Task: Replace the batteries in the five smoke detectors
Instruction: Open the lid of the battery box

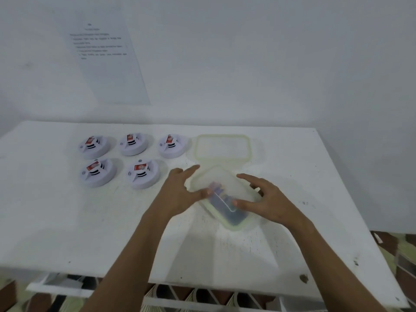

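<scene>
Both the left hand (180, 192) and the right hand (265, 199) hold the clear battery container (221, 199) between them, fingers spread on its sides. The five smoke detectors (139, 174) lie beyond the left hand, untouched. It seems the batteries are being brought out; next one detector must be opened.

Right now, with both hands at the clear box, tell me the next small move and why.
Probably steady the clear box with the left hand and reach in with the right hand for a battery. The lid already lies off behind it, dark batteries show inside, and all five smoke detectors sit untouched to the left.
</scene>
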`<state>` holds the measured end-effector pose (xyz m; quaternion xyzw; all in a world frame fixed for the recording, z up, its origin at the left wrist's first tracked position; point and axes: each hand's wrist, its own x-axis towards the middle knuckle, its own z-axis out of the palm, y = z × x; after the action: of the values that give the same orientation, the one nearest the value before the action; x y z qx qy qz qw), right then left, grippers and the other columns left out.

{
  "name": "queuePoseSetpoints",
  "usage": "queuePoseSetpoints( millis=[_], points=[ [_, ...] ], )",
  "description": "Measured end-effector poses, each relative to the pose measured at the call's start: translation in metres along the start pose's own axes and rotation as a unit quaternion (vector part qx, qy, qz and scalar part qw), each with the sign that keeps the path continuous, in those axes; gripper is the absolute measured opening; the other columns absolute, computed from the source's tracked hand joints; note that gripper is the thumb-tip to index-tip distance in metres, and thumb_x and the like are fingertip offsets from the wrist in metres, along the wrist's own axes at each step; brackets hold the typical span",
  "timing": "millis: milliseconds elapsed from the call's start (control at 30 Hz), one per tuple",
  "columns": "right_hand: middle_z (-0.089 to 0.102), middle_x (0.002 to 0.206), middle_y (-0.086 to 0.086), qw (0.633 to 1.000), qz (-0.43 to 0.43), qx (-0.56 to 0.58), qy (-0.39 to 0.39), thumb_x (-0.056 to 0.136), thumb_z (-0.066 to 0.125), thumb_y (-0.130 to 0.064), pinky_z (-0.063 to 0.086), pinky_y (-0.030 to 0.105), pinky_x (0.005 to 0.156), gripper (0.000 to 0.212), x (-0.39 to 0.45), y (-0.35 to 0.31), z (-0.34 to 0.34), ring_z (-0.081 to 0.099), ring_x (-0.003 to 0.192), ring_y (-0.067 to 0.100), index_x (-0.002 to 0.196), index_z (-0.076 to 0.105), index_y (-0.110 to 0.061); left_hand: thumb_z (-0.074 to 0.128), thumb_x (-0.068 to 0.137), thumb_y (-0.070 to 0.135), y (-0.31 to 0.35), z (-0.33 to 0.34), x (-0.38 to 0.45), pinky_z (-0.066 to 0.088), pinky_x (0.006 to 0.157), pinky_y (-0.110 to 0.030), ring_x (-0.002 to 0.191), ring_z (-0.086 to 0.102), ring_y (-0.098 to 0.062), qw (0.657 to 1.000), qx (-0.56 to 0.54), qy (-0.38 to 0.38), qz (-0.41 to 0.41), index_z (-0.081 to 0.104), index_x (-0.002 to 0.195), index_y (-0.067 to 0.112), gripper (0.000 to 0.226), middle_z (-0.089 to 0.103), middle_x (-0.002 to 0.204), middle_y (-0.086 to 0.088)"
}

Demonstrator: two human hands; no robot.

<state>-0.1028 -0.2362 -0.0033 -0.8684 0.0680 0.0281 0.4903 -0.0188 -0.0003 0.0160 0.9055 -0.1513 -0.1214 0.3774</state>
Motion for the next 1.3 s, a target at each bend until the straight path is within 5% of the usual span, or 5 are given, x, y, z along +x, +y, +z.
queuePoseSetpoints(
  millis=[200,533,767,1033,1300],
  points=[
    [0.055,0.131,-0.016,0.995,0.002,0.067,-0.071,0.080,0.075,-0.050,0.057,0.023,0.072,0.061,-0.006,-0.002,0.021,0.063,0.102,0.013,0.133,0.045,-0.057,0.051,0.091,0.056,-0.001,0.034,-0.022,0.048,0.099,-0.037,0.119,0.054,-0.018,0.998,-0.057,0.013,-0.022,0.031,0.147,0.040,0.061,0.052,0.140,0.003],
    [0.056,0.125,-0.022,0.990,-0.034,0.138,0.022,0.094,0.064,-0.037,0.054,0.034,0.095,0.029,-0.002,-0.005,0.047,0.059,0.111,0.009,0.120,0.054,-0.044,0.073,0.077,0.051,-0.006,0.048,-0.025,0.053,0.092,-0.031,0.107,0.058,-0.002,0.972,-0.229,0.053,-0.020,0.044,0.131,0.048,0.062,0.058,0.126,0.019],
    [0.055,0.114,-0.030,0.989,-0.035,0.139,0.026,0.091,0.069,-0.034,0.052,0.010,0.077,0.027,0.001,-0.007,0.044,0.059,0.097,-0.006,0.113,0.055,-0.042,0.080,0.061,0.057,-0.008,0.054,-0.019,0.051,0.098,-0.040,0.113,0.060,-0.011,0.954,-0.290,0.075,-0.035,0.053,0.123,0.050,0.068,0.062,0.123,0.016],
    [0.058,0.123,-0.023,0.990,-0.023,0.135,0.039,0.087,0.072,-0.037,0.056,0.016,0.081,0.034,0.003,-0.006,0.040,0.060,0.106,0.003,0.118,0.059,-0.040,0.082,0.071,0.040,-0.009,0.048,-0.018,0.050,0.072,-0.019,0.066,0.052,-0.011,0.950,-0.288,0.112,-0.049,0.063,0.117,0.036,0.050,0.058,0.079,0.003],
    [0.063,0.128,-0.017,0.986,-0.027,0.074,-0.147,0.085,0.077,-0.031,0.048,0.023,0.101,0.040,0.034,-0.019,0.006,0.059,0.118,0.004,0.123,0.065,-0.034,0.076,0.078,0.043,-0.009,0.009,0.012,0.040,0.101,-0.026,0.122,0.050,-0.003,0.985,-0.168,-0.031,0.010,0.055,0.129,0.043,0.055,0.055,0.129,0.019]
  ],
)
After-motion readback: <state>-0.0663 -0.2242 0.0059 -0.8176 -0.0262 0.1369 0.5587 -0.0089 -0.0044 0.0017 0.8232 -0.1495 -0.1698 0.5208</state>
